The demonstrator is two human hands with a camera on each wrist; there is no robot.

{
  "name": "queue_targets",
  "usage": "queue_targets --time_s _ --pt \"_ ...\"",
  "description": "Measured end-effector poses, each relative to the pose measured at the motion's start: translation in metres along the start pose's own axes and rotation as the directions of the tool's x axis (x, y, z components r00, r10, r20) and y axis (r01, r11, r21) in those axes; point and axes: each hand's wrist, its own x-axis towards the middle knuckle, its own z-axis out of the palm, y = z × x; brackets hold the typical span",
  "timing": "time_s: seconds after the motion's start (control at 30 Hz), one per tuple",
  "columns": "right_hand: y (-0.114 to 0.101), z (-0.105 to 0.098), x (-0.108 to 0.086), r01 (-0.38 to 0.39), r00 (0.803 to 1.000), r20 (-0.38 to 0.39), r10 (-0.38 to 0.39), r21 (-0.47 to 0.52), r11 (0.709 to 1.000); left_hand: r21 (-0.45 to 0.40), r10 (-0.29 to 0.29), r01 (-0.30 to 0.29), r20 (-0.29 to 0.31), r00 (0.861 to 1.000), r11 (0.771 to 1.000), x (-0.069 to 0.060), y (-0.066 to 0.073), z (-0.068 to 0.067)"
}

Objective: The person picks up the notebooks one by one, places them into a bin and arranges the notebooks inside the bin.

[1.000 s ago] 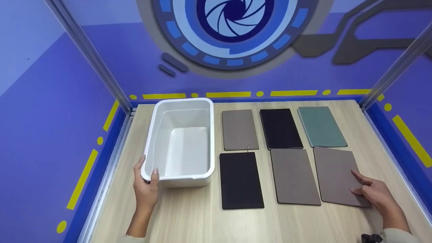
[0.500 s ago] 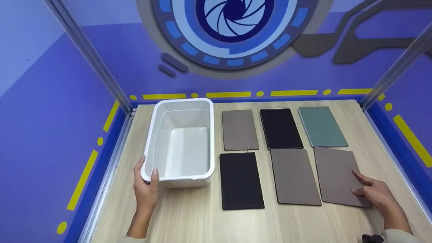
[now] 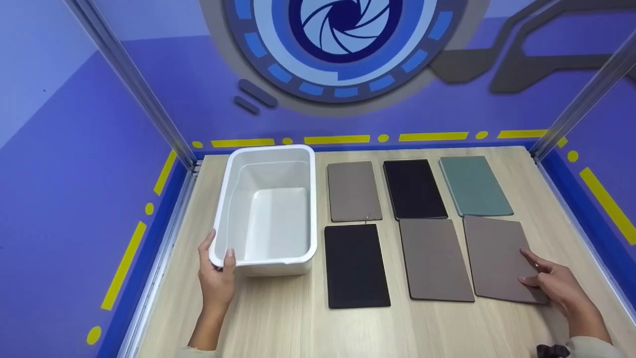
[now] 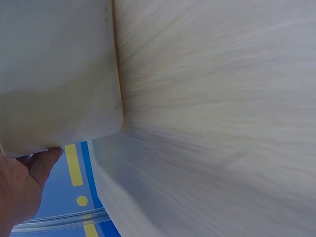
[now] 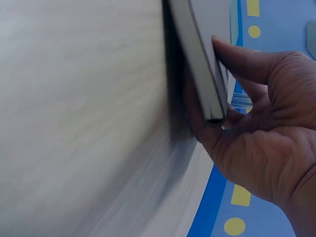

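Note:
The left hand (image 3: 216,281) grips the near-left corner of a white bin (image 3: 280,268), thumb over the rim; in the left wrist view the hand (image 4: 24,187) touches the bin wall (image 4: 59,79). At the front right, the right hand (image 3: 564,288) holds a brown-grey notebook (image 3: 499,258) by its right side, thumb and a finger on the cover. The right wrist view shows the notebook's edge (image 5: 200,64) raised off the table, with the right hand (image 5: 266,108) around its corner and part of the hand beneath it.
Beside the held notebook lies another brown-grey one (image 3: 436,258), then a black one (image 3: 357,266). Behind them are a taupe notebook (image 3: 354,191), a black one (image 3: 415,189) and a green one (image 3: 475,186). Blue panels (image 3: 164,89) and metal posts (image 3: 134,82) enclose the table.

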Motion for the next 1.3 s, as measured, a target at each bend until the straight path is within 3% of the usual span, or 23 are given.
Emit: queue_targets --time_s 0.33,0.57,0.87,1.3 --pt "0.003 0.002 -0.002 0.059 0.998 0.019 -0.06 0.075 0.996 -0.016 -0.015 0.015 -0.006 1.0 1.0 0.001 0.0 0.001" --pt "0.013 0.006 -0.004 0.044 0.999 0.013 -0.047 0.179 0.983 -0.03 -0.005 0.005 0.008 1.0 1.0 0.003 -0.001 0.002" --pt "0.017 0.006 -0.012 0.032 0.999 0.03 -0.044 0.325 0.945 -0.029 -0.015 0.015 -0.003 1.0 0.999 0.0 -0.002 0.001" --pt "0.001 0.005 -0.03 0.054 0.999 -0.033 -0.043 0.494 0.868 -0.03 -0.016 0.016 -0.006 1.0 0.999 0.001 -0.001 0.001"
